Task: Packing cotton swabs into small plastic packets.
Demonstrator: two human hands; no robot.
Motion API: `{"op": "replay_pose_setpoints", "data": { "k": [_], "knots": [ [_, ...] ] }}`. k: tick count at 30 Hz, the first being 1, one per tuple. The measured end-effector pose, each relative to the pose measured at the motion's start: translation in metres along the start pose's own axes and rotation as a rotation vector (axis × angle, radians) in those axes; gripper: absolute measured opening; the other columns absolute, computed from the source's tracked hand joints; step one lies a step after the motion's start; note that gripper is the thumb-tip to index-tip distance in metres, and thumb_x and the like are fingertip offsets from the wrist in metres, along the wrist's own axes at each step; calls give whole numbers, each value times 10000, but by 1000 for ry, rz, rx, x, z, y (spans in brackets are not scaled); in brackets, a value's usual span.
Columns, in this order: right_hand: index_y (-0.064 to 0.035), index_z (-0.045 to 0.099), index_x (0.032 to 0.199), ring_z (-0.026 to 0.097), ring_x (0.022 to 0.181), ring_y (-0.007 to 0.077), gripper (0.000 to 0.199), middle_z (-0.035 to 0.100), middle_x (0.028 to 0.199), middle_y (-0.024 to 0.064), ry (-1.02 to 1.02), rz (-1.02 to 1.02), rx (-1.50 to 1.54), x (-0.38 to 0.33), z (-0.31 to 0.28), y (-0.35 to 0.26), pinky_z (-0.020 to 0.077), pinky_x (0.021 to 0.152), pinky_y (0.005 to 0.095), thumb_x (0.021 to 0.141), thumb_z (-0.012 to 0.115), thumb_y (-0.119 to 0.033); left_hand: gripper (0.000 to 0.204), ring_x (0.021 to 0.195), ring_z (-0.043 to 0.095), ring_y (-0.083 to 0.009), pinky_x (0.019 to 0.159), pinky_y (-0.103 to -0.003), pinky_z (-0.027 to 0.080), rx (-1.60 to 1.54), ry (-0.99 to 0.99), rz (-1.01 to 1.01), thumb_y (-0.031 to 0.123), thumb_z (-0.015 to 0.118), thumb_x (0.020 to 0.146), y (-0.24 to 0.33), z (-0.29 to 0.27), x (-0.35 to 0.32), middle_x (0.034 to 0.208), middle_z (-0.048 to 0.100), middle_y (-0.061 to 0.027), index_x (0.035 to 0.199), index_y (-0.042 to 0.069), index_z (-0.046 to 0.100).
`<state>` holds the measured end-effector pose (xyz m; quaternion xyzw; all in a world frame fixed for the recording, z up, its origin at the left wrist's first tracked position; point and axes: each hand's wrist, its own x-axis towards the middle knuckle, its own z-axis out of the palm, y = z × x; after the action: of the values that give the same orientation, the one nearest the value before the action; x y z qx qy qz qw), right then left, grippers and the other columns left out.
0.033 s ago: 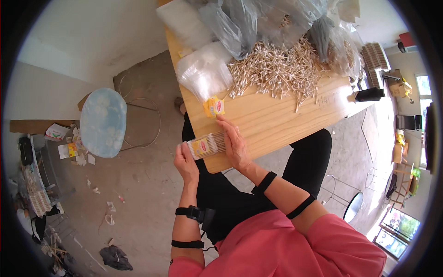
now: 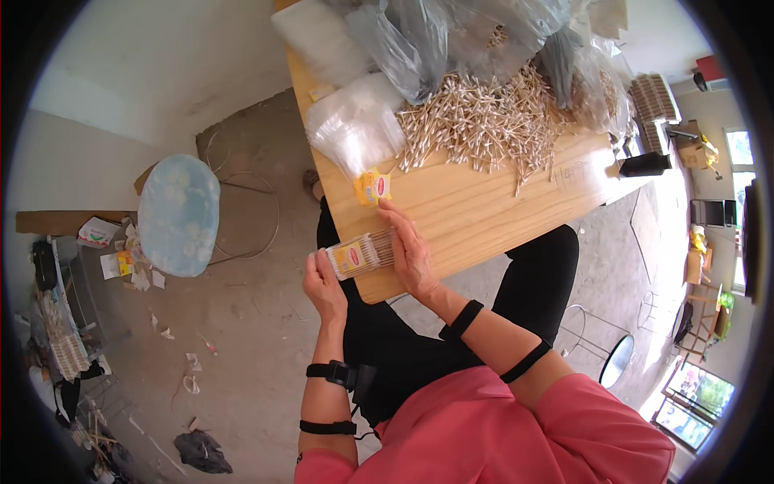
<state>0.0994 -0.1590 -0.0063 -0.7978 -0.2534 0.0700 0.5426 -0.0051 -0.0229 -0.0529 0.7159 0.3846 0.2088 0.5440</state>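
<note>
Tbl [image 2: 468, 206]: L fingers [image 2: 312, 269] curled round pkt [image 2: 351, 257]

Stool with pale-blue floral cover [image 2: 179, 214] at left, crumpled black bag [image 2: 201, 451] and paper scraps [image 2: 192, 360] on grey floor [image 2: 250, 331], round-topped stool [image 2: 617, 360] right, cardboard box [image 2: 690, 152] upper right, bright window [image 2: 695, 403] lower right, pale wall [image 2: 161, 64] upper left

Left fingers [image 2: 314, 270] holding a clear swab packet [image 2: 351, 257], right fingers [image 2: 403, 226] straight at its end, swabs [image 2: 484, 121] heaped on wooden table [image 2: 468, 202]
</note>
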Motion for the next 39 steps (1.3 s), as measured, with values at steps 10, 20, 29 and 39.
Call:
{"op": "replay_pose_setpoints", "data": {
  "k": [10,20,29,39],
  "knots": [
    [-16,550,1295,480,1357,309,365,503,1468,157,136,61,269,2,9,11,353,1131,360,978,403,87,366,647,504,-104,575,-299,436,-134,-27,-144,313,488,1071,12,-5,3,731,572,-32,912,-3,579],
    [-23,546,1288,463,1372,272,371,517,1441,152,133,203,497,3,52,-13,327,1149,334,978,377,92,365,565,522,-153,539,-347,430,189,40,158,254,507,1062,17,3,7,634,579,-123,803,-1,538],
    [-4,549,1279,503,1330,235,295,549,1421,136,214,215,776,2,32,13,365,1123,331,1024,407,32,614,1127,610,-241,966,-377,479,-419,-144,-579,493,301,1081,6,-12,40,1207,643,-155,1335,-22,519],
    [-29,592,1226,555,1264,289,273,576,1393,138,11,111,395,1,1,18,409,1080,358,1012,427,12,477,1237,583,-271,1044,-427,484,-1007,-636,-835,363,482,1054,-3,4,63,1325,605,-142,1385,21,512]
  ]
}}
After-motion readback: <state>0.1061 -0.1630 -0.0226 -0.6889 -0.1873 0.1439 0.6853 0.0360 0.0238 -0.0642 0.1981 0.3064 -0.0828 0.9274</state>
